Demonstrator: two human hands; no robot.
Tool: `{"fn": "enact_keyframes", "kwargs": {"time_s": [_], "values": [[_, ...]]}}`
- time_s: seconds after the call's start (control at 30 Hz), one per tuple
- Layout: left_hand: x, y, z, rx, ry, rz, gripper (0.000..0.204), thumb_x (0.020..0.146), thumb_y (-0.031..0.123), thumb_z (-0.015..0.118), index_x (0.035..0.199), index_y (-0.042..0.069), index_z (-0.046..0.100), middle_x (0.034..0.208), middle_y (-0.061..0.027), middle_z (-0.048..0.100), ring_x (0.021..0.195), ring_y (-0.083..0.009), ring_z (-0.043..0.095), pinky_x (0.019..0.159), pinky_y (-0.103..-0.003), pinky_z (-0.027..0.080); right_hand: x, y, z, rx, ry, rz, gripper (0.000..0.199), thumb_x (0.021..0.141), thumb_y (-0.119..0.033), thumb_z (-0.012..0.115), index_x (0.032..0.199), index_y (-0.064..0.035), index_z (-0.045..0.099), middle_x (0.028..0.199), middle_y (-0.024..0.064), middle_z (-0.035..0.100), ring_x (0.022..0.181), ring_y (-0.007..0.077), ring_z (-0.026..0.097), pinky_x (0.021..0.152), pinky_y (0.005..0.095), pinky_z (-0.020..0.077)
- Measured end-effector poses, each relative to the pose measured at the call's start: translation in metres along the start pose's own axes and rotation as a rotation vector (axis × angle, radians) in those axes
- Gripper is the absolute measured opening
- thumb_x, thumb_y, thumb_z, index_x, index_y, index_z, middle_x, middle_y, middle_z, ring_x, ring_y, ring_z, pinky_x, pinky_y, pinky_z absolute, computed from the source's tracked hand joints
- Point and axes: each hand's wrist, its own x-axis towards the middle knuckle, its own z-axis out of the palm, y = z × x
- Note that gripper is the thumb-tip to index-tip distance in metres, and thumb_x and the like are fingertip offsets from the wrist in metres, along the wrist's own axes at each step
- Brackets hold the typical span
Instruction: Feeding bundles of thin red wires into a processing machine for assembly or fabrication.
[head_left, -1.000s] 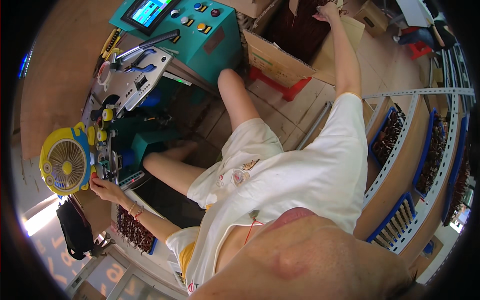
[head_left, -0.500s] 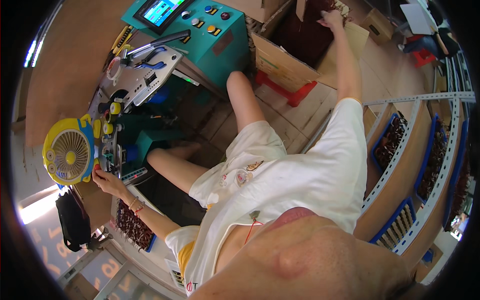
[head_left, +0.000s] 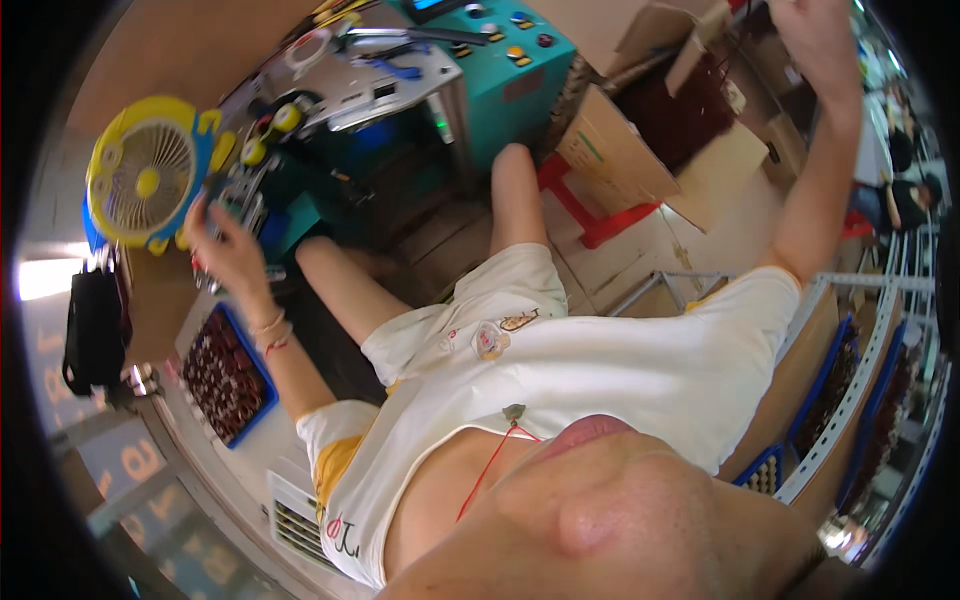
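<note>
My left hand [head_left: 228,255] is raised at the left beside the yellow-and-blue fan [head_left: 147,182] and the machine's metal parts. Its fingers are loosely bent and apart, slightly blurred, and I see nothing held in them. A dark small part shows just past the fingertips. My right hand [head_left: 822,45] is lifted high at the upper right, cut by the picture's top edge. Its fingers look folded, and what they hold, if anything, is hidden. Below and left of it stands an open cardboard box [head_left: 620,150] with a dark reddish-brown mass inside.
A teal control box [head_left: 515,85] with buttons adjoins a metal plate carrying blue-handled pliers [head_left: 395,68]. A red stool [head_left: 600,225] is under the cardboard box. A blue tray [head_left: 268,400] of brown parts lies at left; a metal rack [head_left: 850,390] with trays stands at right. Another person [head_left: 900,205] sits far right.
The view has swung, shifting the surroundings. My right hand has left the cardboard box and risen toward the upper right. My left hand has come away from the red spot on the machine.
</note>
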Motion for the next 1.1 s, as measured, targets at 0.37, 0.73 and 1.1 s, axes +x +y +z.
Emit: {"fn": "enact_keyframes", "kwargs": {"time_s": [0.37, 0.73, 1.1], "values": [[-0.066, 0.127, -0.035, -1.246, -0.491, -0.472, 0.024, 0.107, 0.019, 0.042, 0.113, 0.002, 0.057, 0.076, 0.0011, 0.055, 0.064, -0.0056, 0.051, 0.061, -0.021, 0.045, -0.051, -0.246, 0.204, 1.368, -0.846, -0.162, 0.018, 0.088, 0.006, 0.056, 0.106, 0.0019, 0.055, 0.084, 0.0054, 0.061, 0.066, 0.0074, 0.057, 0.06, 0.0233, 0.0497], [-0.102, 0.05, -0.075, -1.232, -0.457, -0.954, 0.033, 0.106, 0.023, 0.046, 0.127, 0.002, 0.061, 0.077, -0.0028, 0.063, 0.056, -0.0059, 0.053, 0.056, -0.02, 0.048, -0.072, -0.303, 0.27, 1.591, -1.094, -0.181, 0.052, 0.085, 0.014, 0.044, 0.134, 0.0001, 0.049, 0.104, 0.0137, 0.065, 0.085, 0.0163, 0.066, 0.067, 0.0262, 0.0555], [-0.096, 0.05, -0.044, -1.166, -0.554, -0.779, 0.032, 0.104, 0.02, 0.051, 0.129, 0.002, 0.062, 0.079, -0.0001, 0.061, 0.066, -0.0053, 0.056, 0.061, -0.021, 0.048, -0.065, -0.278, 0.273, 1.399, -0.947, -0.329, 0.056, 0.072, 0.019, 0.041, 0.121, -0.0002, 0.062, 0.105, 0.0072, 0.058, 0.079, 0.0126, 0.061, 0.058, 0.0222, 0.0498]]}}
